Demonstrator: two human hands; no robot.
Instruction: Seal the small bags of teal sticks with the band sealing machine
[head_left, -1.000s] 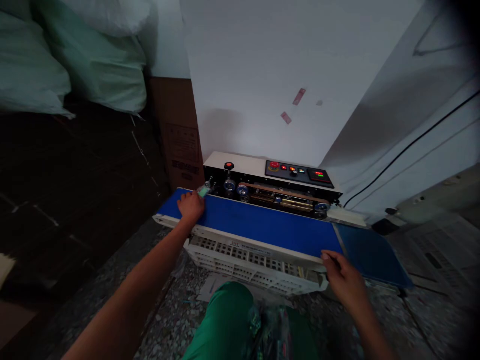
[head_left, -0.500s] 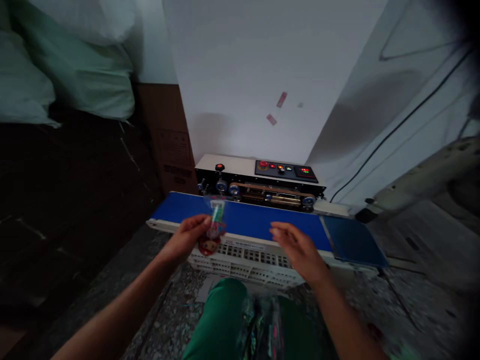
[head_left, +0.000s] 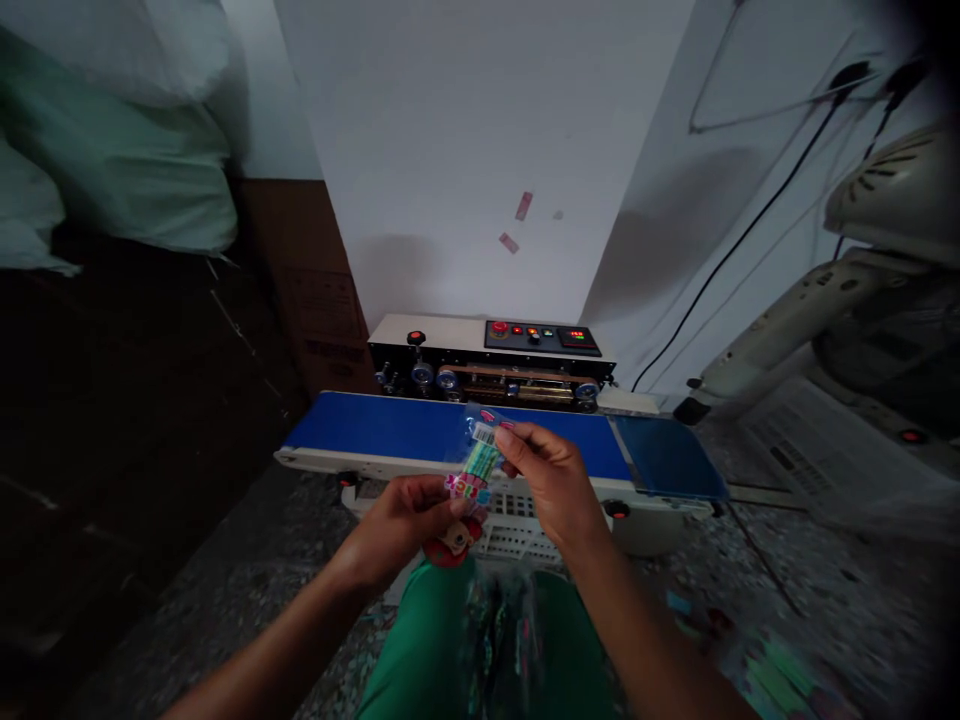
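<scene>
Between my two hands, in front of the blue conveyor belt (head_left: 390, 425), is a small clear plastic packet (head_left: 478, 462). It holds green sticks and a colourful printed card, with a red doll-like face at its lower end. My left hand (head_left: 411, 515) pinches the packet near that lower end. My right hand (head_left: 546, 475) grips its upper edge beside a barcode label. Several more plastic packets (head_left: 499, 640) lie in my lap on green trousers. Behind the belt stands a band sealing machine (head_left: 487, 365) with rollers, a red button and a lit display.
White perforated crates (head_left: 510, 535) stand under the belt. On the right are a pale fan-like machine part (head_left: 787, 320), black cables and a plastic box. Loose green packets (head_left: 780, 670) lie on the floor at lower right. Stuffed sacks (head_left: 142, 170) and a cardboard box (head_left: 300, 290) are at left.
My right hand has come in from the right and taken hold of the packet's upper end. The packet in my left hand has moved right and lower. The head view has shifted right.
</scene>
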